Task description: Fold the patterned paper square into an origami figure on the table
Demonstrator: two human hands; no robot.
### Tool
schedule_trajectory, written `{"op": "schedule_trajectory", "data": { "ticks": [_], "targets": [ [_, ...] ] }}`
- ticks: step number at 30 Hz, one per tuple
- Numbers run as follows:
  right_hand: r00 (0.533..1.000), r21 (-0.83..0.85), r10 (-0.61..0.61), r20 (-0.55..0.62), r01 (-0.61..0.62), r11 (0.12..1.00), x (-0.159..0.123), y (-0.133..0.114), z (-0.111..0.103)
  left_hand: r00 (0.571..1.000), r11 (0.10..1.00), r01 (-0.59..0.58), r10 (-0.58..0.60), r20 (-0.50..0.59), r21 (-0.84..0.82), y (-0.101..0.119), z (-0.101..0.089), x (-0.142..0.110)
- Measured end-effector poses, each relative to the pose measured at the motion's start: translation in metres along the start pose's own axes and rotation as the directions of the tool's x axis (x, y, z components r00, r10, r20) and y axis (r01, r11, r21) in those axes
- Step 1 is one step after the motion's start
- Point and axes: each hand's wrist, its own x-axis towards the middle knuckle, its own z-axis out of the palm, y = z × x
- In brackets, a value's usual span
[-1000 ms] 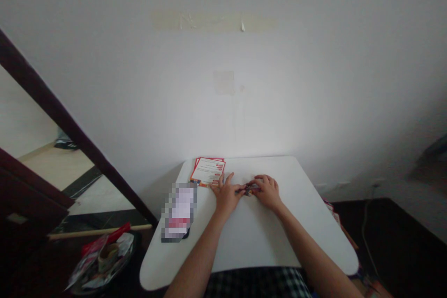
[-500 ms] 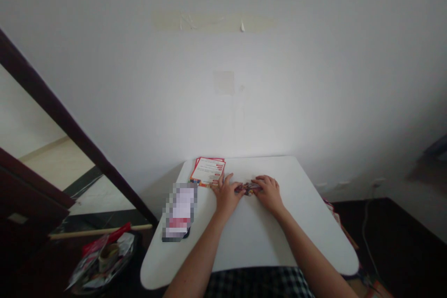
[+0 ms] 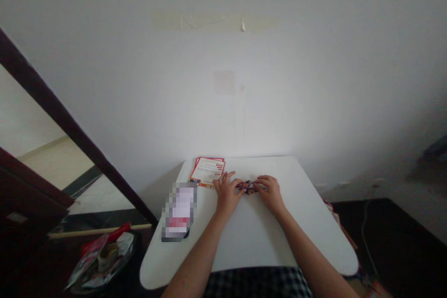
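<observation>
Between my two hands lies a small multicoloured patterned piece [image 3: 248, 187], perhaps folded paper, low over the tabletop; its ends are covered by fingers. My left hand [image 3: 227, 194] pinches its left end with thumb and index finger, the other fingers fanned out toward the cards. At the right end my right hand [image 3: 269, 193] grips it with thumb and fingertips. Just beyond the left fingers, a few printed cards with red edges [image 3: 208, 170] lie stacked on the white table [image 3: 251, 237].
A pixelated phone [image 3: 179, 212] rests on the table's left side. The wall [image 3: 223, 121] stands right behind the table. On the floor at left is a bin with bags and a cardboard roll [image 3: 107, 257]. A cable [image 3: 365, 228] hangs at right.
My right fingers have shifted slightly on the patterned piece, and more of its middle shows. My left hand keeps nearly the same place and grip.
</observation>
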Motion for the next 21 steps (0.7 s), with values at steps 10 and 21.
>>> {"op": "schedule_trajectory", "data": {
  "ticks": [10, 21],
  "targets": [
    [0.993, 0.103, -0.032, -0.11, 0.044, 0.994, 0.001, 0.001, -0.007, 0.999, 0.999, 0.033, -0.032, -0.031, 0.039, 0.0, -0.001, 0.0],
    [0.996, -0.058, -0.065, 0.061, 0.068, 0.996, -0.001, -0.008, -0.013, 0.997, 0.995, 0.043, -0.047, 0.054, 0.088, -0.004, 0.005, -0.002]
  ]
}}
